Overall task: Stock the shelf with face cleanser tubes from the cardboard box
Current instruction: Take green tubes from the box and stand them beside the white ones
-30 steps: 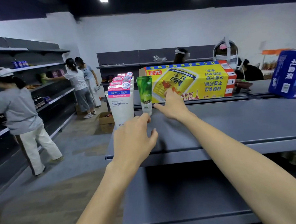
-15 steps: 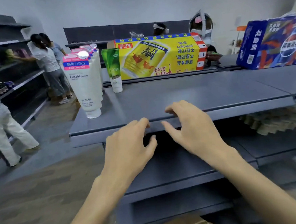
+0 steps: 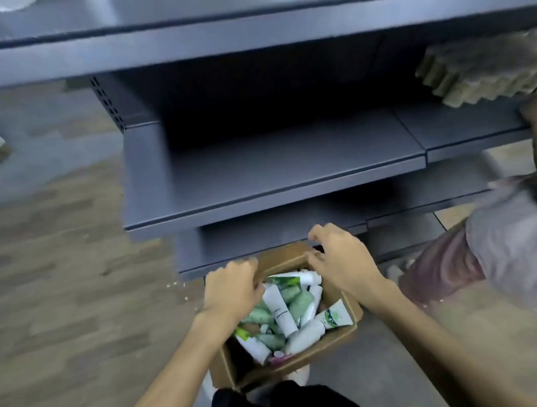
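Both hands have dropped to the cardboard box [image 3: 340, 335], curled fingers [image 3: 318, 231] seemingly empty above the tubes [image 3: 279, 309].

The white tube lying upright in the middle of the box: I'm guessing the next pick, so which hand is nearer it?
Left. The left hand hovers right beside the white tube; the right hand is farther, over the cardboard box's far corner.
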Motion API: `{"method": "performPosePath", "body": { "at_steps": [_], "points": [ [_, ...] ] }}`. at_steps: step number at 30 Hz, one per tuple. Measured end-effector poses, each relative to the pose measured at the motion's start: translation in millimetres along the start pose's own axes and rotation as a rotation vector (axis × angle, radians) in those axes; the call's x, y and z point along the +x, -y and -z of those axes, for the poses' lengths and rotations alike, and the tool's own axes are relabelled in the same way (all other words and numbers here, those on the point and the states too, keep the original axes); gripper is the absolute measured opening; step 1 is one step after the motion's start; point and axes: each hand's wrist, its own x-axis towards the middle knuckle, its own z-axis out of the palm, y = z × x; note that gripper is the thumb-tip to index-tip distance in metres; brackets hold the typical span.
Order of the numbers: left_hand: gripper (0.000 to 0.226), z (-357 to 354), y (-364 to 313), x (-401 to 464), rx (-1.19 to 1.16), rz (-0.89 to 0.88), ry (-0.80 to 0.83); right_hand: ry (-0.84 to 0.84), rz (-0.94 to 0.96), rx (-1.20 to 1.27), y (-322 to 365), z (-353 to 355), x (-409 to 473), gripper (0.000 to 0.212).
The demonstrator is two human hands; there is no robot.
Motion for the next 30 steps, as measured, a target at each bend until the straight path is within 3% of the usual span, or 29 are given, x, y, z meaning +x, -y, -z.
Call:
{"method": "performPosePath", "body": {
  "at_steps": [5,8,21,30],
  "points": [
    [0.030,-61,14,-23,0.008,0.123,0.264,0.224,-0.056,-0.083,-32,-56,-7,0.027],
    [0.028,-83,14,-35,0.023,0.169,0.327,0.317,-0.073,-0.111,-45,-84,-6,0.028],
    [0.022,-121,-3,-70,-0.060,0.276,0.298,0.433,0.034,-0.305,-56,-169,56,0.037],
    [0.018,-126,5,-64,-0.135,0.257,0.291,0.438,0.093,-0.441,-64,-178,62,0.037]
  ]
}}
